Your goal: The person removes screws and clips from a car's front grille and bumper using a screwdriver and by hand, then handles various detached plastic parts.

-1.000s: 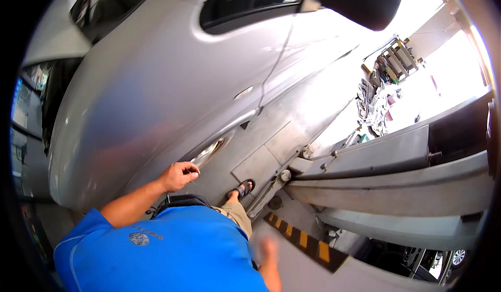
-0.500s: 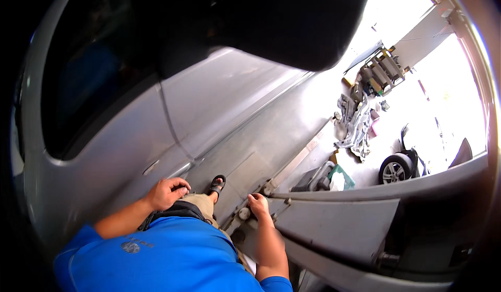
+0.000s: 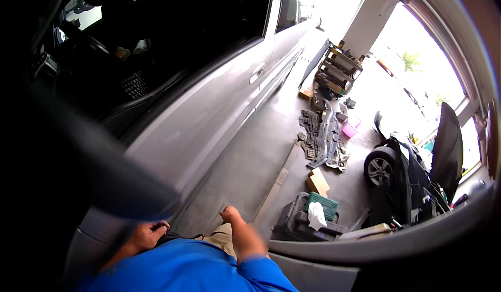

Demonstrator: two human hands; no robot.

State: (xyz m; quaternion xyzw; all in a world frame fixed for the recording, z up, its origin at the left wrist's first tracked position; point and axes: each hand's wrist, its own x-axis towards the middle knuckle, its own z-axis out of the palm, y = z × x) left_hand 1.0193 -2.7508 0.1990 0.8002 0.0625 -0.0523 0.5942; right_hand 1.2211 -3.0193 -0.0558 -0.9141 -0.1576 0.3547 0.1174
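My left hand hangs low in front of my blue shirt, beside the silver car door. Its fingers are loosely curled, with nothing visible in them. Close above it is the dark, blurred side mirror, which covers part of my left forearm. My right hand is held out over the grey floor near my thigh. It is closed in a loose fist, and I see nothing in it. Neither hand touches the car.
To the right stand a black toolbox and a green case with white paper on it. Car parts, a pink basin and a shelf rack lie beyond. A black car part-assembly with a wheel stands at right.
My view has moved forward along the car. The side mirror has shifted from the top to the lower left, and the window and cabin now show. Both hands stay low and curled.
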